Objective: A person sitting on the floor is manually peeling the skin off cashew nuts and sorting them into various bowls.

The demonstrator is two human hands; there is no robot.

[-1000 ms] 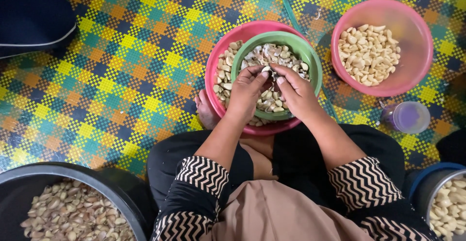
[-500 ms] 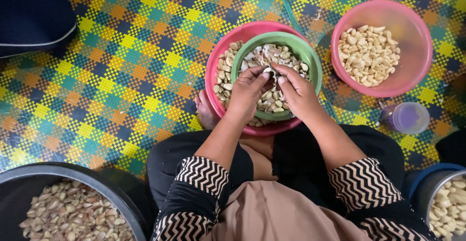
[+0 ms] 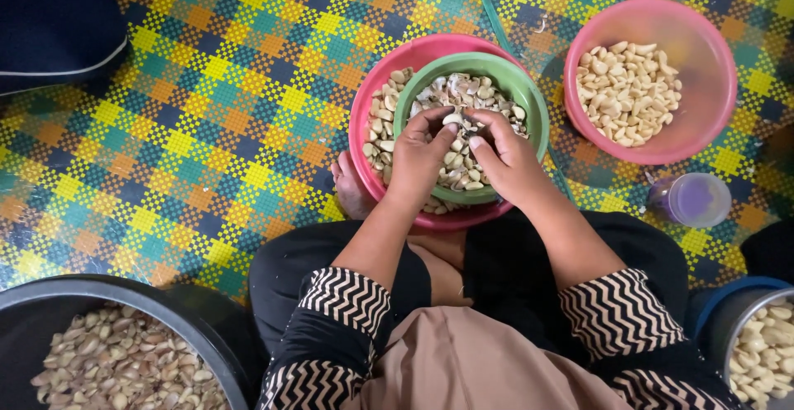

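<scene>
- Black tub [image 3: 50, 327], bottom left: one, holding unpeeled garlic cloves [image 3: 124, 369], too many to count.
- Woven mat [image 3: 207, 129]: one, checked in green, yellow and orange; it carries every bowl.
- Left hand [image 3: 418, 158]: grip pinched on one garlic clove [image 3: 452, 119], thumb and fingertips closed on it above the green bowl [image 3: 529, 96].
- Step in hand, as judged: peeling. Keep the clove low over the green bowl so the skins fall inside; hold it steady with one hand and strip with the other.
- Red bowl [image 3: 372, 88]: one, under the green bowl, cloves along its left side.
- Right hand [image 3: 513, 162]: grip closed on the same clove from the other side.
- Pink bowl [image 3: 703, 54]: one, well apart, with peeled cloves.
- Small purple cup [image 3: 691, 199]: one.
- Metal pot [image 3: 736, 327], bottom right: one, part in view.
</scene>
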